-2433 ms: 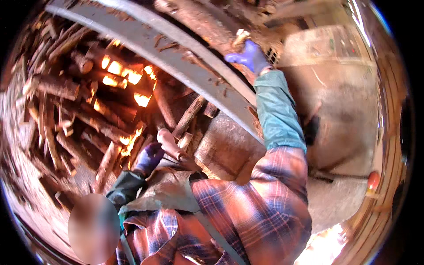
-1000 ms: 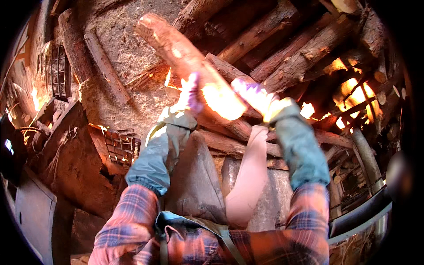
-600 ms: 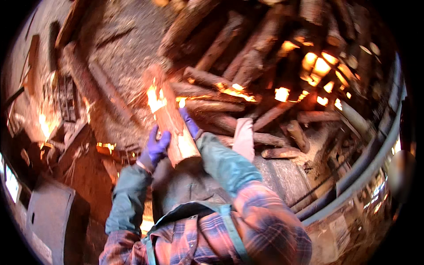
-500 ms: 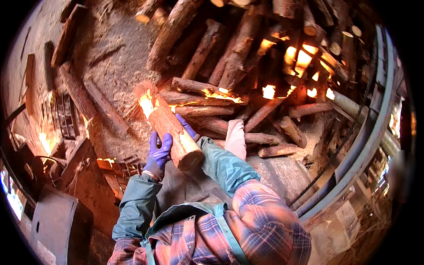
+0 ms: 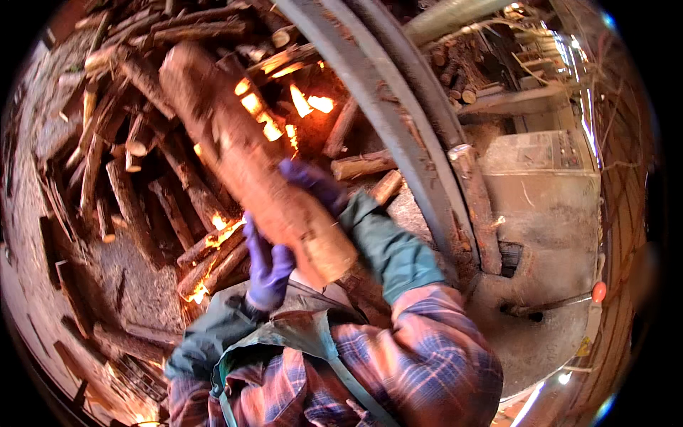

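Note:
I hold a thick reddish-brown log (image 5: 249,167) with both hands, its cut end close to my chest and its far end pointing up and left over the woodpile. My left hand (image 5: 267,263), in a purple glove, grips it from underneath near the cut end. My right hand (image 5: 313,183), also in a purple glove, wraps over its right side a little further up. Green sleeve covers sit over my plaid shirt sleeves.
A heap of split logs and branches (image 5: 135,171) fills the left and middle, patched with bright sunlight. A curved grey metal rail (image 5: 388,121) arcs from the top down to the right. Beyond it stand a pale machine housing (image 5: 548,192) and a concrete floor.
My view has swung round, so the rail and the machine now show on the right. The log has stayed in both hands and now points up and left over the pile.

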`<state>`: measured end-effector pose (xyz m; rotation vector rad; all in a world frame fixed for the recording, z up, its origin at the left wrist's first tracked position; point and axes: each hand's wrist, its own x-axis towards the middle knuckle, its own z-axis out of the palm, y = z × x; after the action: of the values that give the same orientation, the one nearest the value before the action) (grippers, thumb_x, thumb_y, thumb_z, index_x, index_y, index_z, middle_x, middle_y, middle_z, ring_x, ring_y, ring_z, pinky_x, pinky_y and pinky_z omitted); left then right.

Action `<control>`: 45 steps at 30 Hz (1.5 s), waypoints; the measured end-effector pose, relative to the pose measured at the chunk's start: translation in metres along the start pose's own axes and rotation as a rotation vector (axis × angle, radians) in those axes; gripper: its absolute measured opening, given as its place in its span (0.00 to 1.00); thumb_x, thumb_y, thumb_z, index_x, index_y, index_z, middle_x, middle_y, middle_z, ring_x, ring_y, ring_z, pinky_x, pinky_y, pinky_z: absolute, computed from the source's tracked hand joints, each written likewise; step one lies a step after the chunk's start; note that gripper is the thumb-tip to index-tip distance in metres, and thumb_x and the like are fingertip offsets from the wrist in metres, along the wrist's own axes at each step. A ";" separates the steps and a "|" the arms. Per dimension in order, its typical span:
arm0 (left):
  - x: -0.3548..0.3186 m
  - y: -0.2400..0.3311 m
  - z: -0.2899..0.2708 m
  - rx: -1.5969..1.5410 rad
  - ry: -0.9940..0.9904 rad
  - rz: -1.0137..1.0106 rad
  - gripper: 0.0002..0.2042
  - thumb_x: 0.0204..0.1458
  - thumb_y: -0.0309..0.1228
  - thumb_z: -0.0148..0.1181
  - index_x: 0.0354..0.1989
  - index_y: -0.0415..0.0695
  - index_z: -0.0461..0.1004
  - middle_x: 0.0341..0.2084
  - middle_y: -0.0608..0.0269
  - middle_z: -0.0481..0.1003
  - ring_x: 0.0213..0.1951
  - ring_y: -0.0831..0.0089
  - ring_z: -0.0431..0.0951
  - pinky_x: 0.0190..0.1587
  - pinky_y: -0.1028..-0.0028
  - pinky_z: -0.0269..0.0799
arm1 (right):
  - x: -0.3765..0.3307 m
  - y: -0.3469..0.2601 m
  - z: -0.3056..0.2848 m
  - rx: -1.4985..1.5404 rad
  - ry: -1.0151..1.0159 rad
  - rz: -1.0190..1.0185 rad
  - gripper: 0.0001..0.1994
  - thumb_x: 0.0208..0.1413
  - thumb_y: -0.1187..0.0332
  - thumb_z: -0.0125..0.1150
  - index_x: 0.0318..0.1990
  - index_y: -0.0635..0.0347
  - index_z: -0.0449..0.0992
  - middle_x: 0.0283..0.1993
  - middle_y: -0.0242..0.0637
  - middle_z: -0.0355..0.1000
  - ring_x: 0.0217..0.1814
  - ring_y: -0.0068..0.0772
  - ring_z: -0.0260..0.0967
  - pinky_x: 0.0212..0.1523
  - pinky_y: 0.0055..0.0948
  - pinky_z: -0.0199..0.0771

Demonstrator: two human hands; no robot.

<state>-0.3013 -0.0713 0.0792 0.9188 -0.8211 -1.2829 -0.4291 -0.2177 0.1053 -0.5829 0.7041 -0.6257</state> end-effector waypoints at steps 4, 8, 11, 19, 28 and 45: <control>0.082 0.040 0.115 0.048 -0.490 0.126 0.37 0.59 0.38 0.58 0.69 0.33 0.45 0.59 0.46 0.66 0.60 0.62 0.67 0.61 0.66 0.61 | -0.091 -0.196 -0.011 -0.574 -0.094 -0.354 0.30 0.56 0.63 0.63 0.64 0.62 0.60 0.54 0.39 0.69 0.56 0.32 0.66 0.60 0.34 0.67; 0.095 0.013 0.190 0.462 -0.646 0.368 0.23 0.55 0.37 0.60 0.56 0.38 0.68 0.44 0.44 0.75 0.45 0.53 0.77 0.49 0.64 0.73 | -0.161 -0.299 -0.042 -1.337 0.259 -0.583 0.43 0.51 0.62 0.70 0.69 0.63 0.49 0.57 0.46 0.67 0.59 0.39 0.65 0.61 0.38 0.66; 0.069 -0.010 0.207 0.511 -0.911 0.175 0.20 0.54 0.35 0.61 0.53 0.41 0.71 0.41 0.46 0.76 0.43 0.53 0.78 0.45 0.62 0.74 | -0.198 -0.320 -0.129 -1.656 0.569 -0.575 0.53 0.39 0.55 0.79 0.69 0.64 0.50 0.67 0.50 0.59 0.68 0.40 0.58 0.68 0.36 0.57; -0.052 -0.103 0.001 0.443 -0.489 -0.521 0.19 0.52 0.42 0.58 0.49 0.44 0.74 0.35 0.48 0.79 0.40 0.51 0.80 0.44 0.58 0.74 | -0.154 -0.272 -0.223 -1.655 0.627 -0.511 0.46 0.45 0.57 0.75 0.68 0.65 0.54 0.67 0.51 0.57 0.71 0.45 0.51 0.70 0.41 0.51; -0.105 -0.076 -0.121 0.658 -0.153 -0.729 0.22 0.55 0.45 0.55 0.53 0.45 0.72 0.39 0.47 0.78 0.43 0.51 0.78 0.46 0.59 0.73 | -0.102 -0.129 -0.143 -2.043 0.971 -0.324 0.23 0.57 0.63 0.60 0.56 0.69 0.68 0.56 0.45 0.69 0.58 0.38 0.65 0.59 0.36 0.64; -0.111 -0.334 -0.778 0.652 0.718 -0.475 0.23 0.61 0.44 0.55 0.55 0.36 0.71 0.49 0.55 0.74 0.52 0.67 0.73 0.56 0.70 0.68 | 0.598 0.646 0.031 -1.255 0.295 0.352 0.54 0.49 0.43 0.65 0.69 0.75 0.42 0.68 0.55 0.57 0.69 0.48 0.56 0.69 0.43 0.53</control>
<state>0.2473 0.1027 -0.5518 2.0436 -0.4415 -0.9415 0.1593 -0.1887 -0.5491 -1.4857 1.4374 0.1494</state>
